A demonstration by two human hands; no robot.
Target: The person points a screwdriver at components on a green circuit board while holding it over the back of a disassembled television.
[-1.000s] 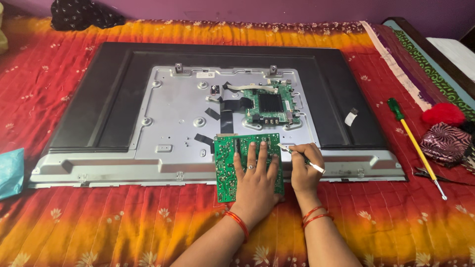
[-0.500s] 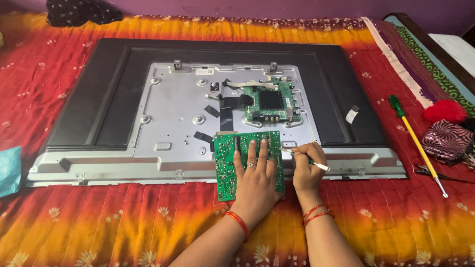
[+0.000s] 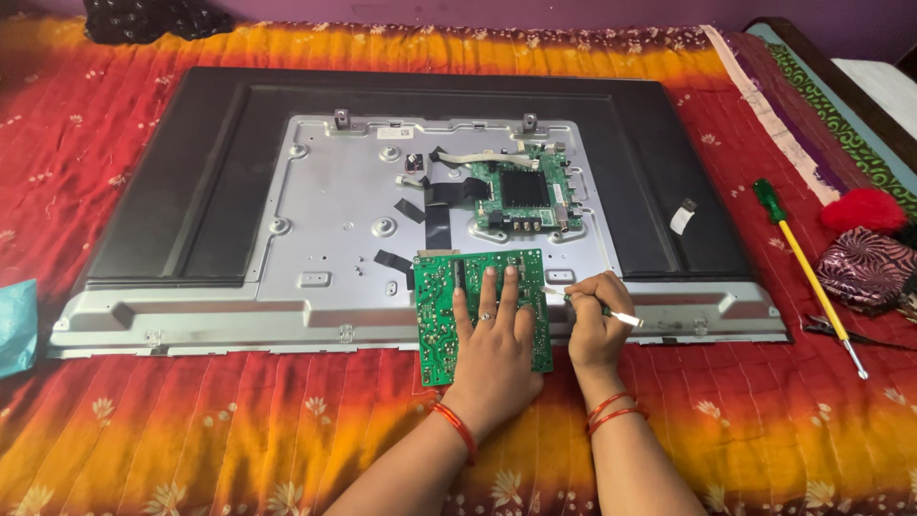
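The green power board (image 3: 478, 315) lies at the lower edge of the television's metal back panel (image 3: 334, 220), overhanging onto the red bedspread (image 3: 191, 420). The left hand (image 3: 492, 349) presses flat on it, fingers spread. The right hand (image 3: 592, 320) pinches a small metal tool (image 3: 621, 317) at the board's right edge. Bare panel lies open to the left. The green mainboard (image 3: 523, 196) and black cables (image 3: 435, 215) crowd just above. A yellow-shafted screwdriver (image 3: 812, 277) lies well apart, right.
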